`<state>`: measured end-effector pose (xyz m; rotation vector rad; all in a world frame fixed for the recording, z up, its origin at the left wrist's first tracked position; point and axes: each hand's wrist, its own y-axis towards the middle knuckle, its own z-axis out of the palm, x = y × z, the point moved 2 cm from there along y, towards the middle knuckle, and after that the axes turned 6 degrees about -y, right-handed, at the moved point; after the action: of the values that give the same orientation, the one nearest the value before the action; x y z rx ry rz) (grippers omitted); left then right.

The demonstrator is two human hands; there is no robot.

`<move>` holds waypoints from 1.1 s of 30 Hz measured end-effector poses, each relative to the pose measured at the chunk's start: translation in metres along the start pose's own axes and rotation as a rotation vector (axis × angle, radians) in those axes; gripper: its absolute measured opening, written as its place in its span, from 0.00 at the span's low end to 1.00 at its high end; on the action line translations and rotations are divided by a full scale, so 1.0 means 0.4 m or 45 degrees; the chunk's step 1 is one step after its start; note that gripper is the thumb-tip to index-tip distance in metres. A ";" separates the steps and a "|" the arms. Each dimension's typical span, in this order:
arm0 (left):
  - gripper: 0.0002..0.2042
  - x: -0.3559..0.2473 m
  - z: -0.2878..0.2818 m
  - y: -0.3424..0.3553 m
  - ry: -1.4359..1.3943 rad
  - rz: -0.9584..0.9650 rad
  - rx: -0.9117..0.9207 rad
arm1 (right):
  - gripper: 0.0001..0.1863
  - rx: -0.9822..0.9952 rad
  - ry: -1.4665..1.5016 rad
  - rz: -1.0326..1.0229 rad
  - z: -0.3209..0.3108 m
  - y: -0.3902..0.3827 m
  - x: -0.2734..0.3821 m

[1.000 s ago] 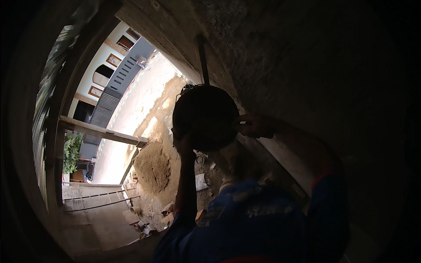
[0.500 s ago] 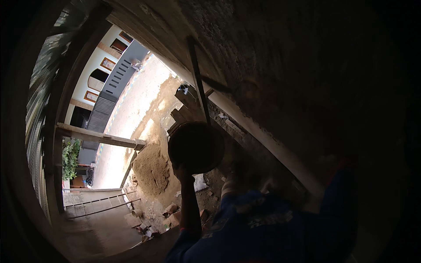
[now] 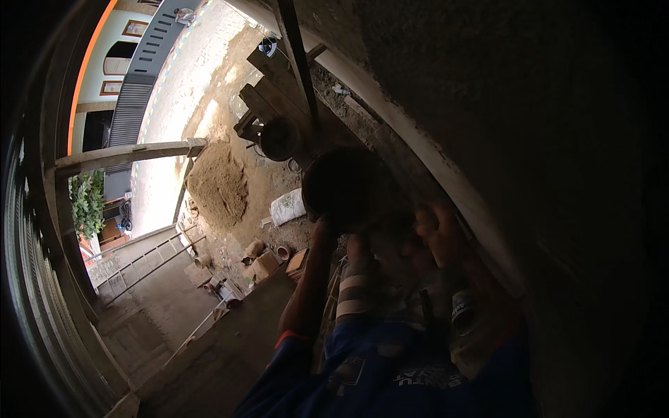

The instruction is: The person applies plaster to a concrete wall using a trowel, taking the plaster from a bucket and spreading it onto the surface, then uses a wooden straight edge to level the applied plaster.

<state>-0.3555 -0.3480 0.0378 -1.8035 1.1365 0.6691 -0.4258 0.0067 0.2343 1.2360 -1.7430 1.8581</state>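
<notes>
A dark round bucket point(image 3: 341, 184) is in front of my body, its inside too dark to read. My left hand point(image 3: 323, 231) grips the near left side of its rim. To the right of the bucket is my right hand point(image 3: 439, 235), fingers curled, close to the bucket's near right side. Whatever those fingers hold is lost in shadow. Below the hands, my striped trouser leg point(image 3: 357, 282) and blue shirt point(image 3: 390, 362) show.
A rough plastered wall point(image 3: 460, 104) rises on the right. A wooden post point(image 3: 296, 59) stands beyond the bucket, near planks point(image 3: 261, 101) and a second bucket point(image 3: 279, 138). Leftward lie a white sack point(image 3: 287, 207), a sand heap point(image 3: 219, 184) and a ladder point(image 3: 146, 265).
The view has shifted, uncovering the second bucket and white sack. My right hand, blurred near the wall before, is now down beside the bucket. My left hand keeps its hold on the bucket.
</notes>
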 end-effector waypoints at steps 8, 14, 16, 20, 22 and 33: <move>0.33 0.377 0.203 0.239 0.922 -0.261 0.657 | 0.33 0.108 -0.276 0.301 0.133 0.149 -0.281; 0.26 0.582 0.236 0.488 -1.519 -0.813 -0.721 | 0.30 0.414 0.169 0.413 0.306 0.537 -0.155; 0.26 0.672 0.194 0.551 -1.625 -0.716 -0.785 | 0.28 0.571 0.307 0.460 0.413 0.701 -0.095; 0.24 0.724 0.236 0.597 -1.638 -0.947 -0.917 | 0.23 0.710 0.392 0.547 0.583 0.980 -0.042; 0.25 0.716 0.227 0.609 -1.684 -0.998 -0.968 | 0.20 0.723 0.465 0.573 0.678 1.103 -0.015; 0.20 0.762 0.198 0.692 -1.864 -0.790 -0.936 | 0.22 0.567 0.671 0.764 0.985 1.446 0.050</move>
<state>-0.4703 -0.4634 -0.3487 -1.4012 -0.6860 1.6748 -0.7103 -0.4859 -0.1739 0.2464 -1.5336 2.7016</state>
